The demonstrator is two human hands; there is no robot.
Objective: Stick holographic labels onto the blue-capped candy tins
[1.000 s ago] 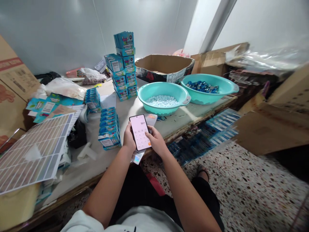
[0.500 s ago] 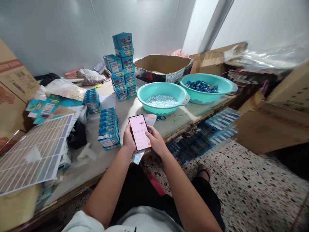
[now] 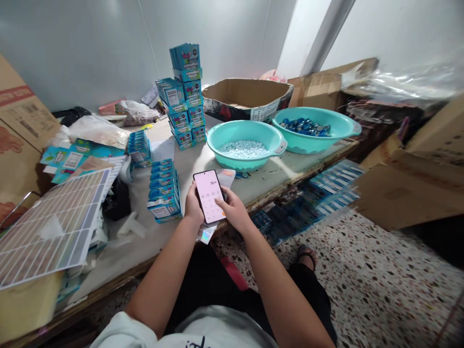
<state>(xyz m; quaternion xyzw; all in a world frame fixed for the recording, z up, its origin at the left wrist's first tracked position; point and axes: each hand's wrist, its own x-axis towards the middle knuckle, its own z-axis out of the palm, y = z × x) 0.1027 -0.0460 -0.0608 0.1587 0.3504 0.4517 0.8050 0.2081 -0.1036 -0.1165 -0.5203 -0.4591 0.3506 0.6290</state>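
Observation:
A smartphone [image 3: 209,193] is held upright over the table's front edge, its calculator screen reading "16×". My left hand [image 3: 193,207] grips its left side. Around its lower right side is my right hand [image 3: 234,209], the thumb over the keypad. Beneath the phone lies a shiny clear packet [image 3: 226,178]. Left of the phone sits a blue candy display box [image 3: 164,193]. Behind stand stacked "Caramelo Macizo" boxes [image 3: 186,106]. One turquoise basin [image 3: 246,162] holds small pale pieces; the other turquoise basin [image 3: 311,145] holds blue discs.
An open cardboard box [image 3: 250,92] stands behind the basins. A striped sheet [image 3: 54,232] and blue card packaging [image 3: 72,162] cover the left side. Under the table on the right are blue packs [image 3: 304,205]. More cardboard [image 3: 398,188] stands at the right.
My right thumb has moved slightly up and left over the keypad. The view has shifted a little; both hands still hold the phone.

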